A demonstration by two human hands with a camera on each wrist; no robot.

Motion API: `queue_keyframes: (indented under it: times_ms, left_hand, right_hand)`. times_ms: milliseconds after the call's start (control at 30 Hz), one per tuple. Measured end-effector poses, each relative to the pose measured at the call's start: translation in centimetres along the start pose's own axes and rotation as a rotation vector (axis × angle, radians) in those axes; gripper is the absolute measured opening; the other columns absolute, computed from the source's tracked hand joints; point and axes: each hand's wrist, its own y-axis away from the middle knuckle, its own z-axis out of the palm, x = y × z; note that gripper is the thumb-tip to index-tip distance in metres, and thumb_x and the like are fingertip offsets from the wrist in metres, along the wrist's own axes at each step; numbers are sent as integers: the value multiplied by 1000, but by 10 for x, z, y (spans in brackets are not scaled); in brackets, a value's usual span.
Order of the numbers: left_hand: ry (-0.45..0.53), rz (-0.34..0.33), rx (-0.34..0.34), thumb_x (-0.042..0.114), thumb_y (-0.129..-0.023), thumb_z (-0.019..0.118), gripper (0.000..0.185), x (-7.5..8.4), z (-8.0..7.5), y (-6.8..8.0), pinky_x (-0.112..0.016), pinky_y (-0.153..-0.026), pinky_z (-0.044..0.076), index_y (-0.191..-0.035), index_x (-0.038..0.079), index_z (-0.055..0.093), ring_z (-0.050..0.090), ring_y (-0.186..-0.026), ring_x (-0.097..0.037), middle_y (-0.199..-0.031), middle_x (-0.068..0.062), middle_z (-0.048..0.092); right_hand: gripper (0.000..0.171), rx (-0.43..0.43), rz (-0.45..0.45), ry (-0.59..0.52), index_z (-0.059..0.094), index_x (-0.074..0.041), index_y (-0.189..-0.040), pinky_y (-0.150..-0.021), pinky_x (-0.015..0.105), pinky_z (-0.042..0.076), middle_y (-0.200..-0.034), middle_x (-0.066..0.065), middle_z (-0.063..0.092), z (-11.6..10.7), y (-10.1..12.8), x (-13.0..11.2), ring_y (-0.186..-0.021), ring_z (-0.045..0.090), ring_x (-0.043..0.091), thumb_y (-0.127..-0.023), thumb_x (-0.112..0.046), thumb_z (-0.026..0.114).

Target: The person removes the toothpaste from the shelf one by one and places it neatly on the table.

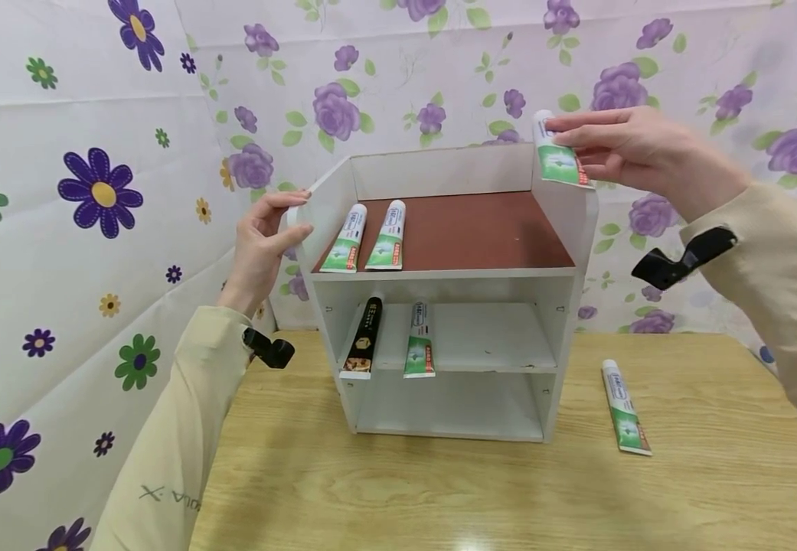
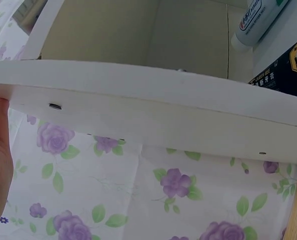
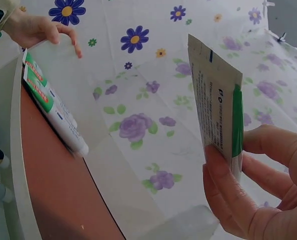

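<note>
Wooden table [image 1: 439, 490], left hand [image 1: 263, 245] fingers gripping shelf [image 1: 322, 191], right hand [image 1: 635, 149] pinching toothpaste tube [image 1: 558, 157]

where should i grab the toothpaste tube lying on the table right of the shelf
Pinch the green-and-white tube across its middle, coming straight down from above. It lies flat on the wooden table, cap end pointing away, crimped end toward the near edge, with bare table on both long sides, so fingers should fit either side. The right hand is nearer but already holds a tube.
</note>
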Motion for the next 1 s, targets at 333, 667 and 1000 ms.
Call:
queue_keyframes:
  times_ms: [333,667,1000]
  left_hand:
    - [-3,0,-11,-17,-76,60,29,1,-1,0,-34,-93,37,-99,1,64,37,-121,-27,-118,-16,52]
    - [-6,-2,-13,-16,-77,60,29,-1,-2,2,-32,-90,40,-100,1,63,36,-121,-26,-118,-15,52]
    - [-15,7,-4,-16,-76,61,29,-1,-1,1,-36,-96,33,-99,1,64,37,-120,-27,-117,-15,53]
  right_hand:
    - [27,-29,3,23,65,-3,-109,-73,32,50,-103,15,60,-41,18,-2,-85,62,25,-89,6,50]
    - [30,-67,24,25,64,-3,-112,-72,32,50,-105,14,60,-81,33,9,-87,61,24,-92,6,45]
    - [32,-3,45,295,64,-16,-115,-79,32,47,-125,3,47,-121,39,41,-97,58,17,-92,1,48]
